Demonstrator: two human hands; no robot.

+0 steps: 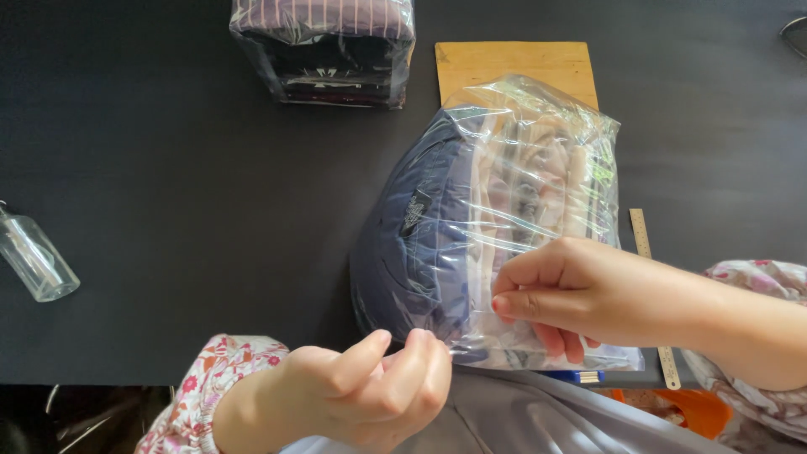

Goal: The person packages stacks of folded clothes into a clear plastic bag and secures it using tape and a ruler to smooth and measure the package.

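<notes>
A clear plastic bag [538,151] lies on the black table [185,202], stuffed with a folded navy garment [412,244] and pale folded clothes [546,185]. My right hand [580,290] pinches the bag's near side between thumb and fingers, on top of the pale clothes. At the bag's near left corner, my left hand [370,387] is closed on the plastic edge. Both wrists wear floral sleeves.
A second clear bag of stacked dark and striped clothes [336,50] stands at the far middle. A wooden board [513,63] lies under the bag's far end. A wooden ruler [643,240] lies to the right. A clear glass bottle [34,261] rests at the left edge.
</notes>
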